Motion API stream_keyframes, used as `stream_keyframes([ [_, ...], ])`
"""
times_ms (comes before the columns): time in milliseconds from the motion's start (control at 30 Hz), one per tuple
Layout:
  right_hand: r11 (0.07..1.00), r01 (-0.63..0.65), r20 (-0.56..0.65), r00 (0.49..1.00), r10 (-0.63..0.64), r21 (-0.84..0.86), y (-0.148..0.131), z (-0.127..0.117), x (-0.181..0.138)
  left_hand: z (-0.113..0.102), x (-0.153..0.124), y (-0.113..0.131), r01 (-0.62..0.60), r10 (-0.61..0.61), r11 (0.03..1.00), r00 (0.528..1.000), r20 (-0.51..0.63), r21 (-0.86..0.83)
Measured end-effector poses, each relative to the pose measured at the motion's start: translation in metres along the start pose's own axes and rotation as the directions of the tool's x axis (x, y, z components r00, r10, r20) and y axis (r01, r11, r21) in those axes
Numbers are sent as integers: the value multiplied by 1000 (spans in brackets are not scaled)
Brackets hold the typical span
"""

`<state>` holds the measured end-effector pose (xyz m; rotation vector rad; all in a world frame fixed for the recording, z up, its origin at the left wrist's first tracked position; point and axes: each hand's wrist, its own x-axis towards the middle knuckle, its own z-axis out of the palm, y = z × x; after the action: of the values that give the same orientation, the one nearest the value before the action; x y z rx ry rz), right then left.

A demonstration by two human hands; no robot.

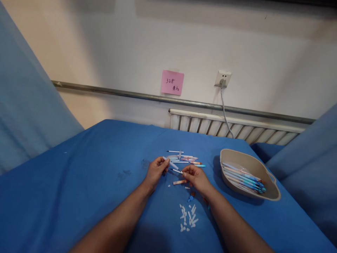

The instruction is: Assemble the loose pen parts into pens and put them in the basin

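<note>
Forearms reach forward, converging; left hand (155,172), right hand (196,176) near together, fingers (161,162) pinched closed.

To your left the blue cloth (79,182) lies bare from the near edge to the far one, and a hand passes freely there. Just beyond your left hand (155,172) and right hand (196,177), a spread of pen parts (184,159) bars the far side. Small white caps (188,218) lie scattered between your forearms. On the right the tray (225,160) stands in the way, with a strip of bare cloth between it and your right hand.
</note>
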<state>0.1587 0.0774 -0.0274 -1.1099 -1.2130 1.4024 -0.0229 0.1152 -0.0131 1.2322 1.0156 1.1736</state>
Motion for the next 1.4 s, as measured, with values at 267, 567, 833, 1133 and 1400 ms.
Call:
stream_keyframes([
  [267, 998, 59, 4, 998, -59, -24, -1, 1, 1, -3, 1, -2, -13, 13, 1000, 1000, -22, -5],
  [567, 997, 57, -69, 996, -61, -60, 5, -5, 6, -9, 8, 1, -30, 54, 989, 984, -172, 142],
  [833, 1000, 19, -133, 991, -19, -1, 9, -11, 10, -23, 5, 23, -274, 353, 701, 936, 13, 658],
  [1133, 1000, 22, -134, 991, -21, 3, 9, -12, 10, -22, -1, 25, -303, 337, 652, 937, 92, 695],
  [1400, 999, 40, -136, 990, -41, -5, 14, -12, 12, -20, 4, 15, -204, 257, 814, 966, -22, 543],
])
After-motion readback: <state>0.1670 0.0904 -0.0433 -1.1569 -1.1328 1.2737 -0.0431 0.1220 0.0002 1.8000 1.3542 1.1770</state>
